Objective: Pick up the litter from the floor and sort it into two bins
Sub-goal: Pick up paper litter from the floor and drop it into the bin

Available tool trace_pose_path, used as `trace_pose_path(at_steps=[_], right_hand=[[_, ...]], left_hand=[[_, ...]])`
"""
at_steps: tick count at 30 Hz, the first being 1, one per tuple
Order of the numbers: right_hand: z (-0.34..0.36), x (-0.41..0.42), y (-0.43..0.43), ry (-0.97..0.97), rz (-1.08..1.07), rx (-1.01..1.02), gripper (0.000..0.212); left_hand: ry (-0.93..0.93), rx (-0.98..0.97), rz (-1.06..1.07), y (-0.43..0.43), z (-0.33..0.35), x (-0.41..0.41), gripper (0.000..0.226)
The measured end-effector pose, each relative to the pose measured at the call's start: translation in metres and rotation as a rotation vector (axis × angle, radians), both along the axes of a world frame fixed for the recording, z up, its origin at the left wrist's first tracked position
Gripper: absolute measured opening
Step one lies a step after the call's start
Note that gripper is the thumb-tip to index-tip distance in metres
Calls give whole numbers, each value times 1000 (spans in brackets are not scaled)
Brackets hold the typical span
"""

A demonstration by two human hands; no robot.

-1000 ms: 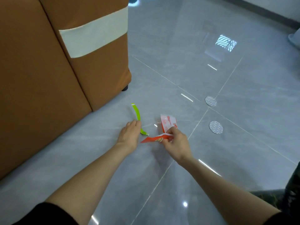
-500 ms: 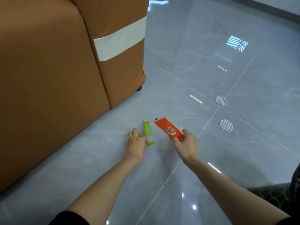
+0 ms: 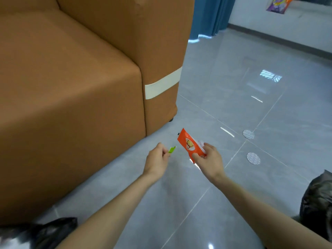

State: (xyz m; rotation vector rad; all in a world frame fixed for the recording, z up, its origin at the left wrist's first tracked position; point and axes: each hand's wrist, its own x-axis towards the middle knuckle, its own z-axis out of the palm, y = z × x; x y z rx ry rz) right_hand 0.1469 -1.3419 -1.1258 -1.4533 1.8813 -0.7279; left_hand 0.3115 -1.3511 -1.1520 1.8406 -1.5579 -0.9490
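My right hand (image 3: 209, 159) grips an orange snack wrapper (image 3: 188, 144) with a printed picture; the wrapper sticks up and to the left from my fingers, above the floor. A bit of white paper shows behind it at my fingertips. My left hand (image 3: 157, 161) pinches a small bright green strip (image 3: 172, 149), of which only a short end pokes out. Both hands hover over the grey tiled floor (image 3: 233, 108), close together, in front of the sofa corner.
A brown sofa (image 3: 71, 87) with a white band fills the left. Two round white floor stickers (image 3: 253, 158) lie to the right. Black bin bags show at the bottom left (image 3: 53, 230) and right edge (image 3: 318, 194). A blue curtain (image 3: 210, 15) hangs behind.
Both hands have lifted off the floor with the green strip and the orange wrapper. The view has tilted up, showing more of the sofa, the curtain and the bin bags.
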Motion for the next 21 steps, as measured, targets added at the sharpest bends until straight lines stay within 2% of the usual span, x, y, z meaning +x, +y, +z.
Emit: trace_pose_path(at_steps=[6,12,15,21], right_hand=[[102,43,7,-29,168,12,17],[186,113,37,-75,467,23,19],[211,150,59,-104,598,37,20],[235,231,110,-45,810,97,23]], left_hand=[[101,-218,135,37,109,56,29],[163,-337,265,106,192,134,25],[134,-384,305,146,213,166,24],[82,-414,446,233,232,233,20]])
